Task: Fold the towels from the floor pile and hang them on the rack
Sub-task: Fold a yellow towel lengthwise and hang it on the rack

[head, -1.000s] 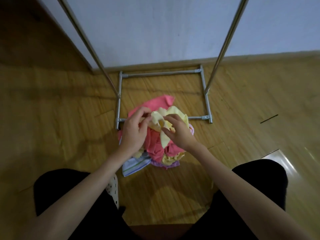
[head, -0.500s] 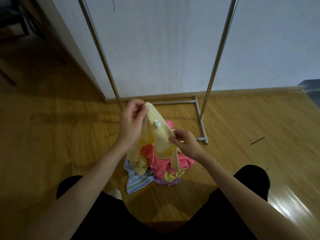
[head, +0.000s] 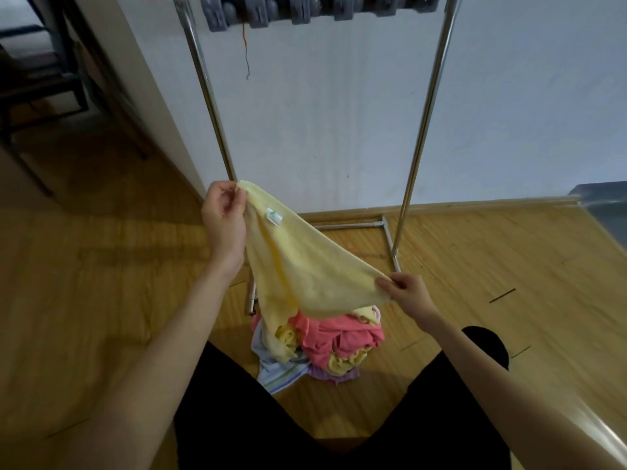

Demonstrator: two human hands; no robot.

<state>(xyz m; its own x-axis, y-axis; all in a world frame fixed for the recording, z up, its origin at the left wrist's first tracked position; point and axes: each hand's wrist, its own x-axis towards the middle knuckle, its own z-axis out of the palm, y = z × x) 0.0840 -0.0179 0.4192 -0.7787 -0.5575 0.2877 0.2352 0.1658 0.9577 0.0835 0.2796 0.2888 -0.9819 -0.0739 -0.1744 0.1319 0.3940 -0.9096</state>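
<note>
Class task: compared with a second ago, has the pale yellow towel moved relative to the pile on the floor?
Yes. The pale yellow towel has been lifted up off the pile of coloured towels, stretched between both hands.

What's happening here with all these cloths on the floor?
A person is sorting a pile of towels on the wooden floor in front of a metal rack. The left hand pinches one corner of a yellow towel and the right hand pinches another, stretching it out above the pile. Its lower end hangs down onto the heap. It is not folded yet, and no towel is visible on the rack, though its top is cut off by the frame.
</note>
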